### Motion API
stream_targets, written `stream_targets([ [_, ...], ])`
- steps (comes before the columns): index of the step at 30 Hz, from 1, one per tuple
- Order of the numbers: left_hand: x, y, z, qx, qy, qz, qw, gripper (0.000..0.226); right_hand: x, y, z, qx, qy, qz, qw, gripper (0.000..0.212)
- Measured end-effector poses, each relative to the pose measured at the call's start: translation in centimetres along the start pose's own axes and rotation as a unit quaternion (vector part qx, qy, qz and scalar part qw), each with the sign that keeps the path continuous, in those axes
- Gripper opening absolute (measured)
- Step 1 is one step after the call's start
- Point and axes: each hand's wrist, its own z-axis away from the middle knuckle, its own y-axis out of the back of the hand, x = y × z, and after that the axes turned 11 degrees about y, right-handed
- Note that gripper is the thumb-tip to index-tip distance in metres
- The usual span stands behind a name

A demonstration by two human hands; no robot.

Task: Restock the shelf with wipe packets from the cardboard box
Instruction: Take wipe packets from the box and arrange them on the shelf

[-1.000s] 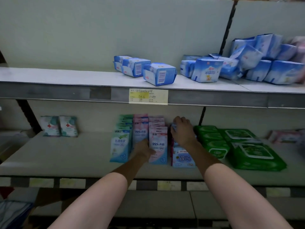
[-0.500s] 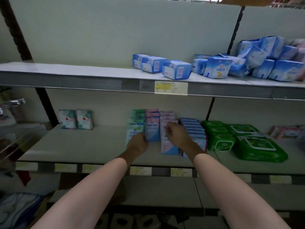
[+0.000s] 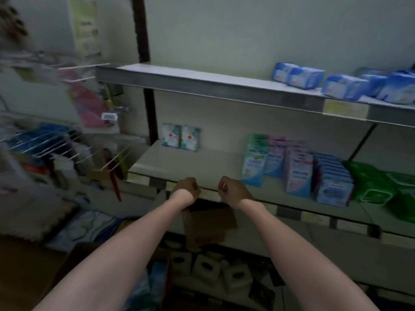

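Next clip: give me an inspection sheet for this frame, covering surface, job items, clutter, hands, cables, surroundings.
Surface: middle shelf, bare stretch at its left and centre.
Job's things: wipe packets stand in rows at the right; two small packets against the back wall; cardboard box below the shelf edge.
Clutter: green wipe packs far right; blue packs on the upper shelf.
Hands: left hand and right hand loosely curled, holding nothing, at the shelf's front edge.
Cables: nothing seen.
Surroundings: hook rack with hanging goods at left, blurred.
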Motion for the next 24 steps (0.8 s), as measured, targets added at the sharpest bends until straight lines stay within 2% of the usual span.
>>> stream_targets([
  [3, -7.0, 1.6, 1.4, -0.036, 0.039, 0.016, 0.998, 0.025, -4.4, -4.2, -0.7, -0.046, -0.003, 0.006, 0.999, 0.005],
  [5, -11.4, 2.5, 2.3, -0.048, 0.077, 0.034, 0.995, 0.017, -7.0, -6.9, -0.9, -0.073, 0.006, -0.003, 0.997, 0.004],
  [10, -21.4, 4.4, 4.9, -0.044, 0.132, 0.043, 0.989, 0.008, -12.8, -14.2, -1.1, -0.161, 0.016, -0.019, 0.987, 0.011],
  [14, -27.8, 5.0, 6.1, -0.049, 0.167, 0.028, 0.984, 0.008, -16.5, -19.2, -1.1, -0.185, 0.039, -0.030, 0.981, 0.011],
  [24, -38.6, 2.6, 8.4, -0.074, 0.274, 0.055, 0.957, 0.017, -18.3, -30.3, -0.5, -0.316, 0.041, -0.010, 0.948, 0.008],
])
